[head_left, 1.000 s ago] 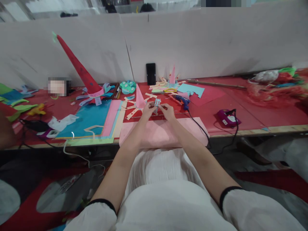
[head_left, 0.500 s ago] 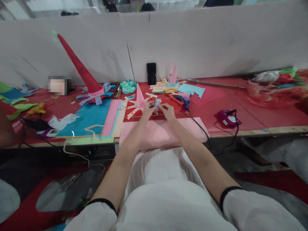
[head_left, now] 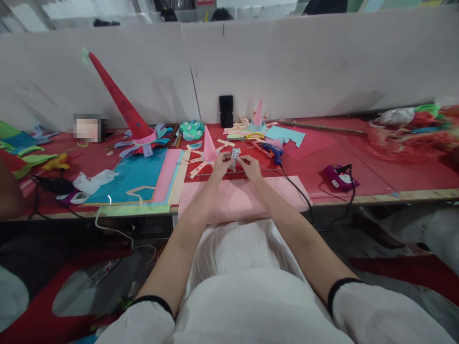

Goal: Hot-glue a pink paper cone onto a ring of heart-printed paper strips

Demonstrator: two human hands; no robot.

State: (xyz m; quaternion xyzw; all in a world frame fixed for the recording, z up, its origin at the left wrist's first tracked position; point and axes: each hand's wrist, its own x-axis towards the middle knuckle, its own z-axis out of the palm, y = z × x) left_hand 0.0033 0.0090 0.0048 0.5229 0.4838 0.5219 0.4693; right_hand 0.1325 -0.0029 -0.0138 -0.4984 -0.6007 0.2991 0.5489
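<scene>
A small light-blue and white patterned piece [head_left: 234, 156] is held between my two hands above the red tabletop. My left hand [head_left: 222, 164] pinches its left side, while the fingers of my right hand [head_left: 250, 167] are closed at its right edge. Just left of my hands stands a pink cone [head_left: 209, 145] with pale strips spread around its base. To the right lies a blue glue gun [head_left: 274, 152]. Pink felt [head_left: 240, 196] covers the table edge beneath my forearms.
A tall red cone [head_left: 125, 107] leans at the left beside blue sheets [head_left: 138, 174]. A black phone [head_left: 226, 111] stands against the partition. Farther right are a purple box [head_left: 340, 177] with a cord, a stick [head_left: 322, 126] and red mesh [head_left: 398, 141]. Someone's arm [head_left: 10, 191] shows far left.
The view has shifted very slightly. Both hands keep nearly the same place around the small patterned piece.
</scene>
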